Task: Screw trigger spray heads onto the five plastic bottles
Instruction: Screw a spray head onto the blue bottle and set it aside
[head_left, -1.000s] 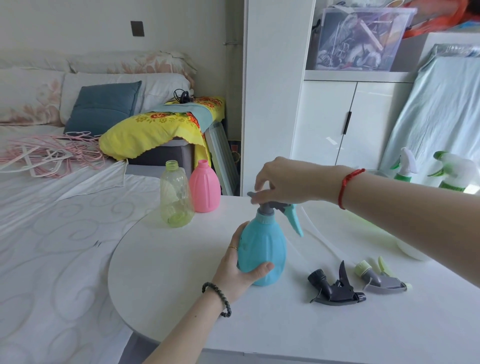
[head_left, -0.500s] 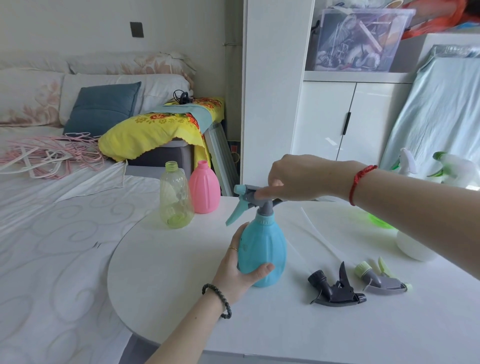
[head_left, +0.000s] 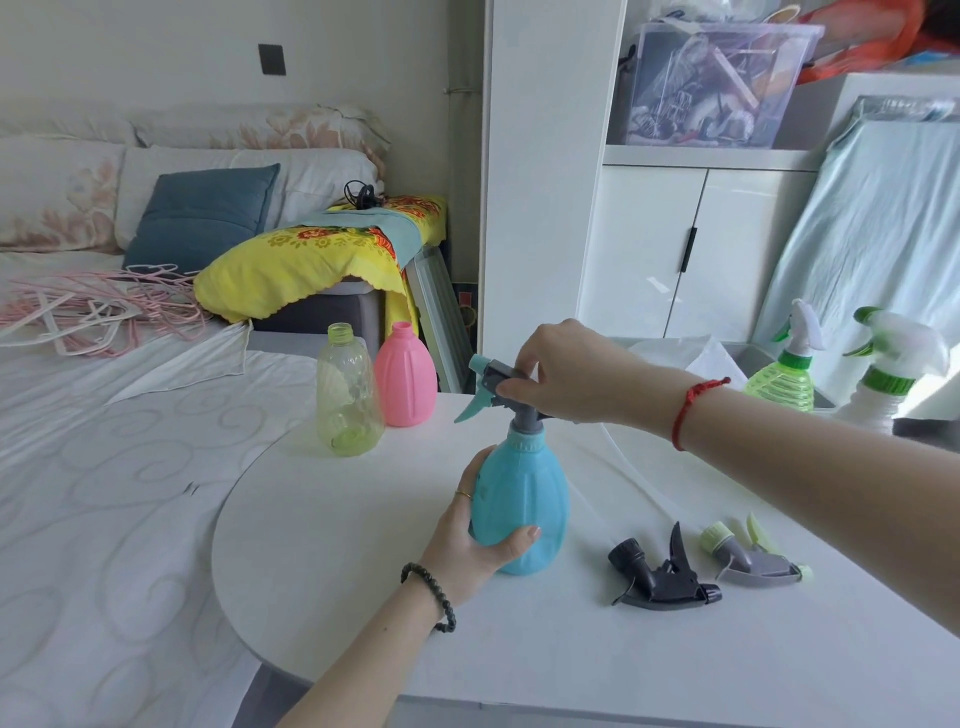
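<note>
A blue bottle (head_left: 530, 493) stands upright mid-table, and my left hand (head_left: 470, 540) wraps its lower left side. On its neck sits a grey and teal spray head (head_left: 491, 387), trigger pointing left, pinched from the right by my right hand (head_left: 563, 371). Behind, to the left, stand an uncapped clear yellow-green bottle (head_left: 348, 397) and an uncapped pink bottle (head_left: 405, 374). Two loose spray heads lie on the table at right: a black one (head_left: 662, 577) and a grey one with lime trim (head_left: 750, 558). At far right, a green bottle (head_left: 784, 376) and a white bottle (head_left: 878, 395) carry heads.
The white table (head_left: 322, 535) has a rounded left edge next to a bed with pink hangers (head_left: 98, 309). A white cabinet (head_left: 691, 249) and a tall white panel stand behind the table. A thin clear tube (head_left: 631, 475) lies across the table right of the blue bottle.
My right hand has turned the spray head on the blue bottle: its trigger pointed right a second ago and points left now. The left hand kept its hold on the bottle.
</note>
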